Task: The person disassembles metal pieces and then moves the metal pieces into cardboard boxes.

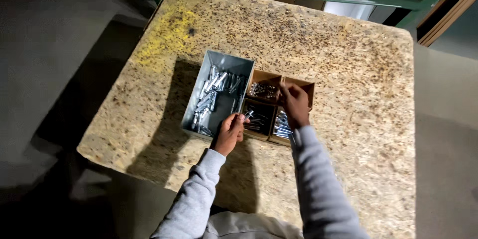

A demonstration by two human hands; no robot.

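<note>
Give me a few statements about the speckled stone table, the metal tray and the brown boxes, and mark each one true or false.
1. The grey metal tray holds shiny metal bolts. True.
2. The left hand is empty. False: it pinches a small silvery metal part.
3. The right hand hovers over the brown divided box. True.
4. The tray stands to the right of the brown box. False: it stands to its left.
5. The speckled stone table has a yellow stain near one corner. True.
</note>
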